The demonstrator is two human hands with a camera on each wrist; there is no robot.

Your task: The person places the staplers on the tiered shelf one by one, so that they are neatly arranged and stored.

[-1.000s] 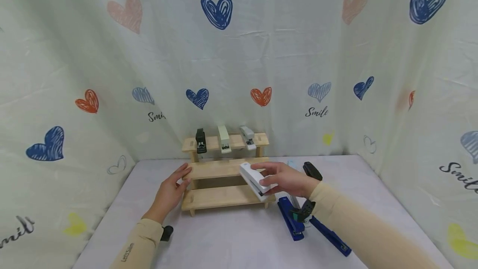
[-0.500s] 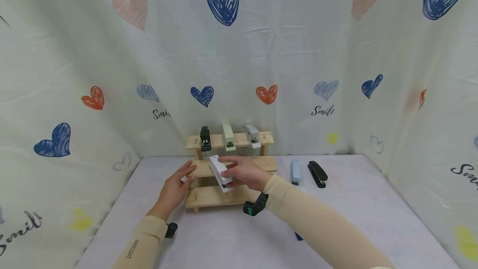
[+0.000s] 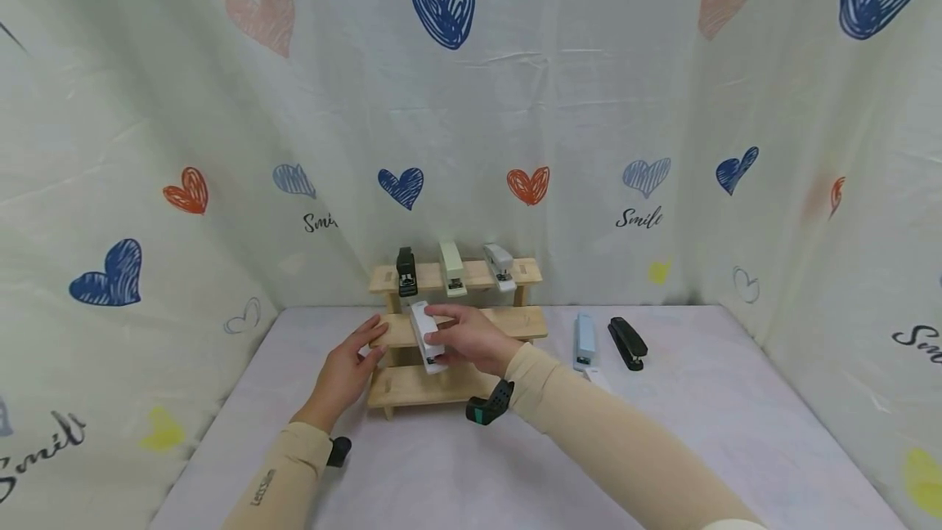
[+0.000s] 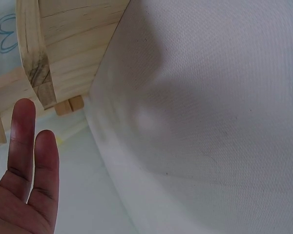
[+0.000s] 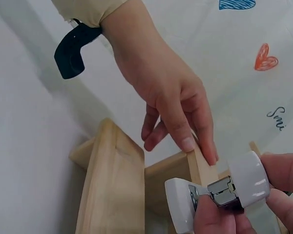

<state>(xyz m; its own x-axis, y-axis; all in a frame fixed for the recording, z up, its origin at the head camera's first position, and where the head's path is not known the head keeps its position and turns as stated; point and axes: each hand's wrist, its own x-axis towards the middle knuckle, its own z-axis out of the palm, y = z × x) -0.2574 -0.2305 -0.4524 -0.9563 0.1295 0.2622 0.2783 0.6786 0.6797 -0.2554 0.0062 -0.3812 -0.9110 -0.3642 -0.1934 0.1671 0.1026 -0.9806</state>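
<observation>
My right hand (image 3: 474, 340) holds a white stapler (image 3: 424, 335) at the left part of the middle tier of a three-tier wooden shelf (image 3: 508, 322). In the right wrist view, thumb and fingers grip the stapler (image 5: 249, 179) from its sides, its metal front showing between the white top and base. Whether its underside touches the board is hard to tell. My left hand (image 3: 344, 373) pinches the left end of that middle board between thumb and forefinger; two other fingers (image 4: 22, 141) extend straight in the left wrist view.
On the top tier stand a black stapler (image 3: 406, 271), a pale green stapler (image 3: 452, 268) and a grey stapler (image 3: 500, 267). Right of the shelf lie a light blue stapler (image 3: 585, 340) and a black stapler (image 3: 628, 343). My right forearm hides part of the table (image 3: 736, 415).
My right hand has carried the white stapler leftward, from the shelf's right side to the left of the middle tier. My left hand stays at the board's end. The head view has shifted slightly.
</observation>
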